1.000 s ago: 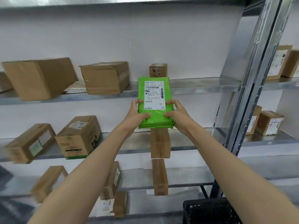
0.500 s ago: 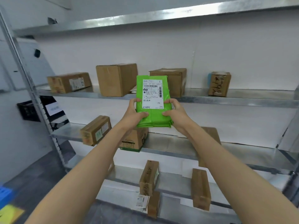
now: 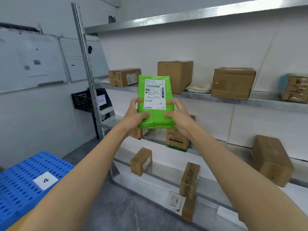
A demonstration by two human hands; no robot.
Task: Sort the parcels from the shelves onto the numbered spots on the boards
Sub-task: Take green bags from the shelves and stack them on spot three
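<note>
Board 4 (image 3: 20,194), blue and perforated, lay low and well to the left of my fingers (image 3: 134,102). My left hand (image 3: 135,114) pinched the green mailer bag (image 3: 155,119) by its lower left edge, thumb across the front. My right hand (image 3: 179,115) pinched the lower right edge the same way. The bag stood upright between them, long axis vertical, label facing me. I judged my left arm the nearer to that board.
</note>
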